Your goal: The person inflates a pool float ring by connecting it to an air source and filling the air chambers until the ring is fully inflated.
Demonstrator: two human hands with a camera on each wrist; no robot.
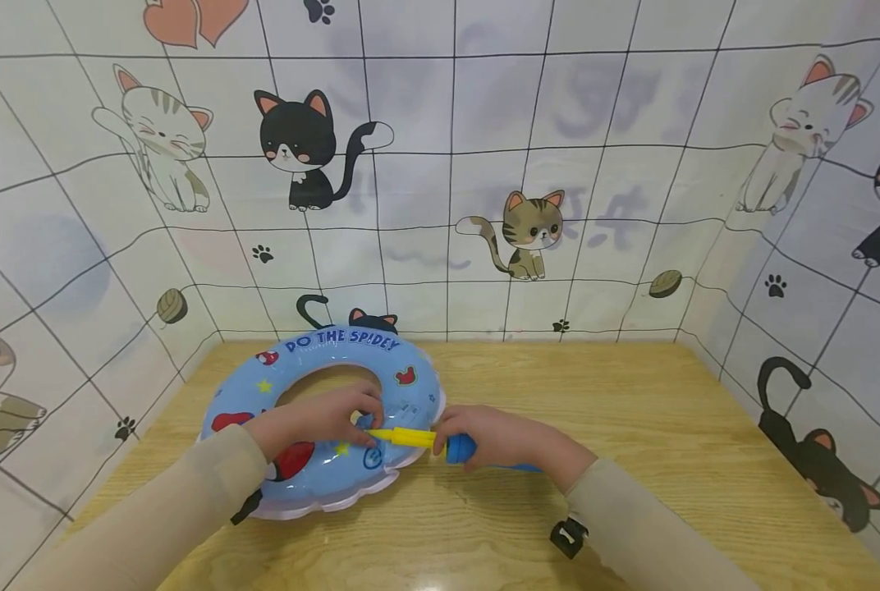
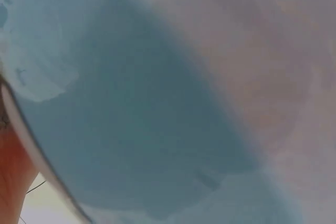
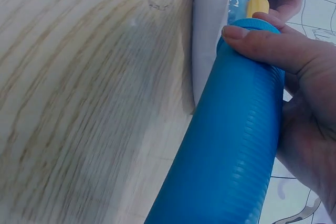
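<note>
A light blue inflatable swim ring (image 1: 236,390) with "DO THE SPIDEY" lettering and cartoon prints lies at the left of the table, puffed out. Over its near right part, my left hand (image 1: 332,417) pinches the small blue valve (image 1: 364,421) between thumb and fingers. The yellow nozzle (image 1: 414,437) of a hand pump points into that spot; whether its tip sits inside the valve is hidden by the fingers. My right hand (image 1: 506,437) grips the pump's blue ribbed body (image 3: 226,119) near its collar. Blurred ring surface (image 2: 142,103) fills most of the left wrist view.
The wood-grain table (image 1: 632,394) runs right of the ring and in front of it. White gridded sheets with cartoon cats (image 1: 300,148) stand at the back and both sides. A black strap clip (image 1: 569,538) hangs by the right sleeve.
</note>
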